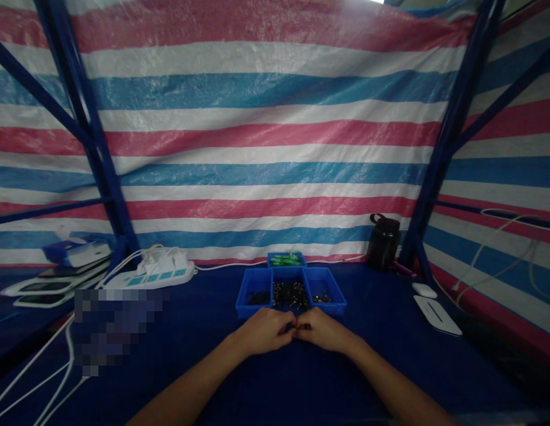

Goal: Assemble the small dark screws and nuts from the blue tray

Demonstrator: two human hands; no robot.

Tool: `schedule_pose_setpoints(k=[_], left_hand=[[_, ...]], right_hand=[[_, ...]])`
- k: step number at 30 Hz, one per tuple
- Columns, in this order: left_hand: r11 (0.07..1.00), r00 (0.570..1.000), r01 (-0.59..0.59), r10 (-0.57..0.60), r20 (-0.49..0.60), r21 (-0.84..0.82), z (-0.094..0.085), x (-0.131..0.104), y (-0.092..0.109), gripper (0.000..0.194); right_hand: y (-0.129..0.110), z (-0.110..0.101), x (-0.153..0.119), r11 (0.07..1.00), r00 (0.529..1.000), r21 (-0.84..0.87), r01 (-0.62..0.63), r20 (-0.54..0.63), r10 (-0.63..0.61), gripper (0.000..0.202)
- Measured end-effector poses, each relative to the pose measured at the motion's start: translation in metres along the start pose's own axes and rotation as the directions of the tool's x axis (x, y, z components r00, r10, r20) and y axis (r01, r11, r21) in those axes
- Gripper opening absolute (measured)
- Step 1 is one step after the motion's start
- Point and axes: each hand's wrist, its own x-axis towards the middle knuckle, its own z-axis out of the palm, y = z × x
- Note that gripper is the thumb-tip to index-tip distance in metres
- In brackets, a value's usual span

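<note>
My left hand (269,331) and my right hand (319,329) meet fingertip to fingertip just in front of the blue bins. Both are closed in a pinch around something small and dark that I cannot make out. Behind them stand three blue bins side by side. The left bin (242,294) holds thin black pieces. In the middle bin (287,273) lies a heap of small dark and shiny metal parts (292,294). A few brassy metal parts (321,297) are in the right bin (338,299).
A smaller blue bin (269,260) with green packets (287,259) is at the back. A power strip (154,273) with white cables and stacked devices (57,287) stand left. On the right are a black bottle (383,242), a white case (424,290) and a white flat box (437,315).
</note>
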Motion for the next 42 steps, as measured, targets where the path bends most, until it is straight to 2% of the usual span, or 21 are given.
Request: schedule_pose_setpoints(k=[5,11,15,19,23,29,34,38,42], left_hand=[[0.999,0.999,0.041,-0.042,0.034,0.034,0.001,0.002,-0.003,0.011],[0.997,0.994,0.070,-0.073,0.080,0.039,0.001,0.003,-0.003,0.013],[0.990,0.987,0.121,-0.128,0.097,0.077,0.007,0.003,-0.003,0.011],[0.989,0.988,0.107,-0.117,0.096,0.100,0.011,0.004,-0.003,0.012],[0.988,0.989,0.122,-0.129,0.079,0.096,0.010,0.004,-0.002,0.008],[0.988,0.985,0.150,-0.151,0.078,0.026,0.003,0.004,0.001,0.011],[0.989,0.994,0.111,-0.108,0.034,-0.094,0.004,0.005,0.000,0.012],[0.976,0.998,0.063,-0.065,-0.001,-0.208,0.009,0.007,-0.005,0.013],[0.971,0.999,0.029,-0.034,-0.018,-0.238,0.011,0.006,-0.007,0.011]], right_hand=[[0.002,-0.003,-0.001,0.999,0.999,-0.007,-0.035,-0.023,0.035,0.019],[0.010,-0.008,-0.001,0.996,0.998,0.061,-0.068,-0.010,0.069,0.018],[0.003,-0.009,-0.001,0.994,0.997,0.080,-0.074,-0.023,0.076,0.022],[-0.007,-0.009,-0.002,0.999,0.997,0.029,-0.034,-0.063,0.036,0.022],[-0.007,-0.009,-0.002,0.999,0.997,0.016,-0.038,-0.070,0.039,0.019],[0.002,-0.008,-0.002,1.000,1.000,-0.004,-0.030,-0.001,0.030,0.016],[-0.001,-0.008,-0.003,1.000,0.999,0.007,0.029,0.027,-0.030,0.026],[0.000,-0.006,-0.002,0.999,1.000,0.042,0.000,0.027,-0.001,0.029],[0.002,-0.006,-0.001,0.999,0.999,0.050,-0.017,0.032,0.015,0.029]])
